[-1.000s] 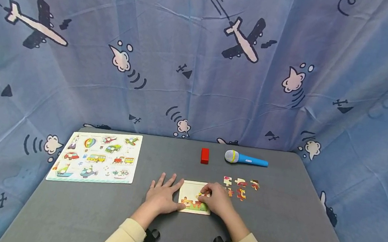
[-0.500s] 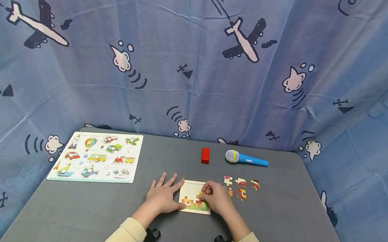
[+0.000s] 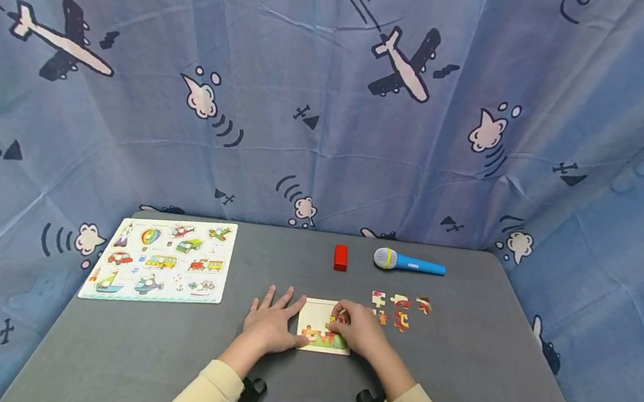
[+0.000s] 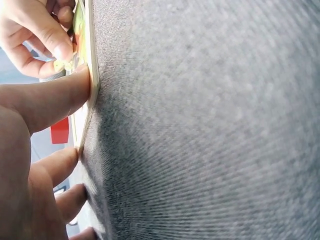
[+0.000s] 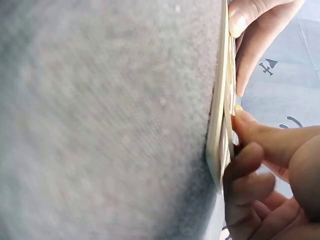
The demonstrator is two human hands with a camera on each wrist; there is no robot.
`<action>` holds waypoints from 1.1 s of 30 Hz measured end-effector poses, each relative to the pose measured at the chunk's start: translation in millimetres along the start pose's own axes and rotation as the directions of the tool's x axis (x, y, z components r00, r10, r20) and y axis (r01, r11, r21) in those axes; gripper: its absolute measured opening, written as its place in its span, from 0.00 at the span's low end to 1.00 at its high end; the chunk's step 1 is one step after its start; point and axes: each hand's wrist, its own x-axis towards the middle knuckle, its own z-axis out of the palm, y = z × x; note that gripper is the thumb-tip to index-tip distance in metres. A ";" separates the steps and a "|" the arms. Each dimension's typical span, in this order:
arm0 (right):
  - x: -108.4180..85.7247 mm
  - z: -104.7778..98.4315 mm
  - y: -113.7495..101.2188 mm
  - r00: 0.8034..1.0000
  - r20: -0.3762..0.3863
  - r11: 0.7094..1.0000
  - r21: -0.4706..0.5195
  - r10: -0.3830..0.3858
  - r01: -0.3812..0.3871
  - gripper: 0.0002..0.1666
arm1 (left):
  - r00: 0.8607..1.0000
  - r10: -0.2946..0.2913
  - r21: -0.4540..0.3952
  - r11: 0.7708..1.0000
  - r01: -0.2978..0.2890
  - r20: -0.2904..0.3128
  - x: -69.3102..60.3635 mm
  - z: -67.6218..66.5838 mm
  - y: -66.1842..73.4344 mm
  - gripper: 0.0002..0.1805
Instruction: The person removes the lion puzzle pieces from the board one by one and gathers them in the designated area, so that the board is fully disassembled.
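Note:
A small wooden jigsaw tray (image 3: 318, 306) lies in the middle of the table in the head view, its lower part filled with orange and green pieces. My left hand (image 3: 268, 328) spreads its fingers at the tray's left side, the thumb pressing on the lower left corner and the index fingertip at the upper left. My right hand (image 3: 362, 330) reaches over the tray's right part and pinches a yellowish jigsaw piece (image 4: 60, 65) between thumb and index finger. Fingers hide most of that piece. Several loose jigsaw pieces (image 3: 401, 321) lie just right of the tray.
Behind the tray lies a red block (image 3: 340, 257), with a blue toy microphone (image 3: 419, 266) to its right. A large picture board (image 3: 167, 281) with vehicles lies at the left of the grey table (image 3: 116, 357). A patterned curtain (image 3: 261, 106) hangs behind.
My right hand has shifted very slightly left over the tray, still pinching the jigsaw piece. The left hand stays on the tray's edge, and the loose pieces have not moved.

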 end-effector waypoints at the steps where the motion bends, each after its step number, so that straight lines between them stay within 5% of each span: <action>1: -0.1 -0.1 0.1 1.000 0.001 1.000 -0.002 -0.005 0.005 0.10 | 1.000 0.001 -0.001 1.000 -0.001 -0.001 0.3 -0.3 0.2 0.47; 20: -10.1 -11.4 -4.9 0.998 0.025 0.988 -0.141 -0.062 0.065 0.11 | 1.000 -0.004 -0.016 1.000 0.005 0.006 -2.0 0.0 0.3 0.47; 33: -7.9 -28.3 18.5 0.996 -0.092 0.985 0.172 -0.007 0.022 0.06 | 0.999 -0.010 0.025 1.000 0.009 0.040 -0.4 -3.4 -0.1 0.48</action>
